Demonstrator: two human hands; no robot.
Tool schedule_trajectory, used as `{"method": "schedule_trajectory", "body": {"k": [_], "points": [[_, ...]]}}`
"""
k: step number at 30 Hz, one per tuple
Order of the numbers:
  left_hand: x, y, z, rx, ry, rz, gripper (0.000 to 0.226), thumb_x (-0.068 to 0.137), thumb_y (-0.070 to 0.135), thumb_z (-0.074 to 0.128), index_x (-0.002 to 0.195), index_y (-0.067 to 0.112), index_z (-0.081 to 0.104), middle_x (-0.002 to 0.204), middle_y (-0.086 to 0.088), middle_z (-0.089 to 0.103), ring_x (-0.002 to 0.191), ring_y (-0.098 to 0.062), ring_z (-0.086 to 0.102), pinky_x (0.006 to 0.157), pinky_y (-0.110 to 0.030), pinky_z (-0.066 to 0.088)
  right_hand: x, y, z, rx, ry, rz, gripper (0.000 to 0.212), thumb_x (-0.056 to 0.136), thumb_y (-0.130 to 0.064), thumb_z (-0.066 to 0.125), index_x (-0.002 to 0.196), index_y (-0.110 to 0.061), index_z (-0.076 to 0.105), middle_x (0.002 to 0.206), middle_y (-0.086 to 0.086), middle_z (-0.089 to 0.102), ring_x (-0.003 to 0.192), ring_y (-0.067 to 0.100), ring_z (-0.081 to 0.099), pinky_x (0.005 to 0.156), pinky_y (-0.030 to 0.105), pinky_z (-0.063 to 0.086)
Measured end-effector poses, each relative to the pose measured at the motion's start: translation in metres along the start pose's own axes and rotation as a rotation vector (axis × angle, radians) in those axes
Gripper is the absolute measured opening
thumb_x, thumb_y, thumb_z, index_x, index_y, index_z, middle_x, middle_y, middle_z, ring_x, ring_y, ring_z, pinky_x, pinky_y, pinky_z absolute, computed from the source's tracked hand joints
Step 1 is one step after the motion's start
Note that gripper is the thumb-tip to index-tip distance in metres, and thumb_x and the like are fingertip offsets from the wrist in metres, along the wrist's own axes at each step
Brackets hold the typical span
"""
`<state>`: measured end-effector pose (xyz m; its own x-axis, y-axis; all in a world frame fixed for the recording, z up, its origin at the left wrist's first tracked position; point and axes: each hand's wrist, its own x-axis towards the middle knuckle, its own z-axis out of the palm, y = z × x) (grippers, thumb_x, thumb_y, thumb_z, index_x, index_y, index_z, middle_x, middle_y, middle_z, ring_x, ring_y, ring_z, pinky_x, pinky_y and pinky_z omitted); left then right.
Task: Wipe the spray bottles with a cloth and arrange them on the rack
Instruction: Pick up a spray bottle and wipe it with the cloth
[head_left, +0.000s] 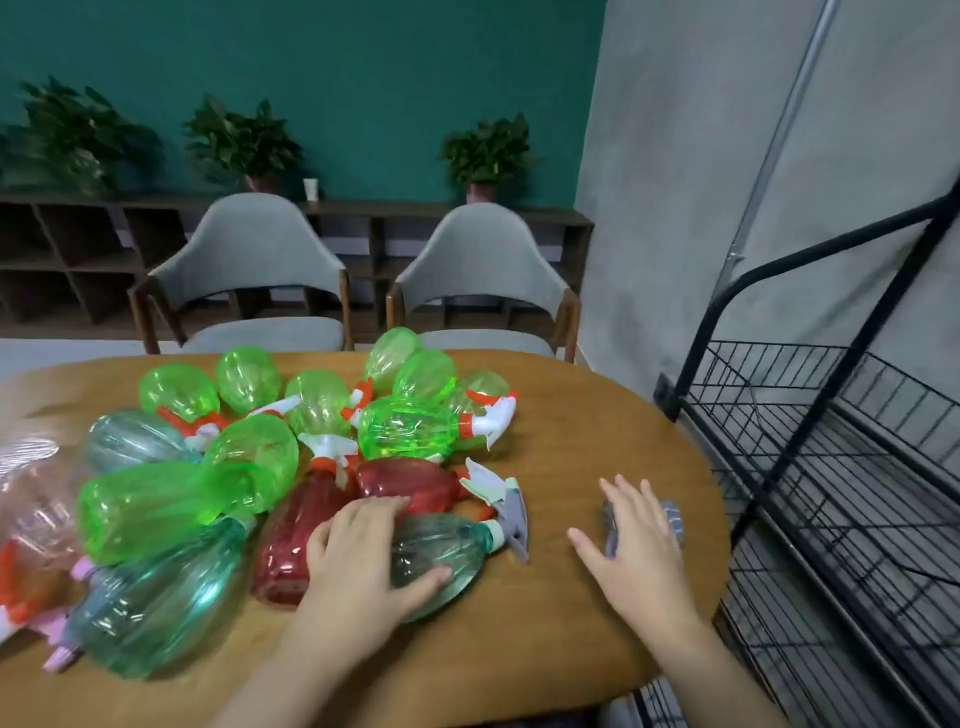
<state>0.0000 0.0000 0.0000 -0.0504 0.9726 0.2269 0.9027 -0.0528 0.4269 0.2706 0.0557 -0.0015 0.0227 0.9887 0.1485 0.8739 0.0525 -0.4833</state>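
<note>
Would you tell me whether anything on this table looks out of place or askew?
Nothing looks spilled or broken, but the spray bottles lie on their sides in a jumbled heap on the table.

L hand (363, 551) palm-down, thumb out, R hand (631, 540) flat
</note>
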Motion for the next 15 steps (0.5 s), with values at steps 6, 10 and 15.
{"method": "schedule_trajectory", "body": {"k": [6, 10, 15], "points": [[-0.002, -0.005, 0.012, 0.194, 0.083, 0.102, 0.093, 0.053, 0.092, 0.043, 0.117, 0.025, 0.060, 0.111, 0.007, 0.061, 0.105, -0.015, 0.044, 0.092, -0.043, 0.028, -0.002, 0.026, 0.016, -0.151, -0.019, 0.096, 0.081, 0.089, -0.059, 0.052, 0.152, -0.026, 0.014, 0.161, -0.005, 0.004, 0.148, 0.016, -0.006, 0.120, 0.041, 0.006], [-0.005, -0.005, 0.010, 0.302, 0.078, 0.127, 0.095, 0.045, 0.086, 0.047, 0.117, 0.023, 0.057, 0.105, 0.005, 0.062, 0.095, -0.022, 0.060, 0.090, -0.044, 0.035, -0.003, 0.033, 0.015, 0.022, 0.086, 0.137, 0.076, 0.089, -0.034, 0.064, 0.151, -0.016, 0.022, 0.157, -0.001, 0.023, 0.146, 0.016, 0.012, 0.119, 0.035, 0.017], [-0.006, 0.001, 0.004, 0.352, 0.026, 0.143, 0.106, 0.029, 0.082, 0.066, 0.115, 0.022, 0.054, 0.097, 0.004, 0.067, 0.084, -0.020, 0.069, 0.087, -0.039, 0.028, -0.005, 0.033, 0.010, 0.095, 0.129, 0.218, 0.046, 0.087, -0.024, 0.068, 0.130, -0.022, 0.052, 0.154, 0.005, 0.023, 0.143, 0.024, 0.014, 0.113, 0.038, 0.024]]}}
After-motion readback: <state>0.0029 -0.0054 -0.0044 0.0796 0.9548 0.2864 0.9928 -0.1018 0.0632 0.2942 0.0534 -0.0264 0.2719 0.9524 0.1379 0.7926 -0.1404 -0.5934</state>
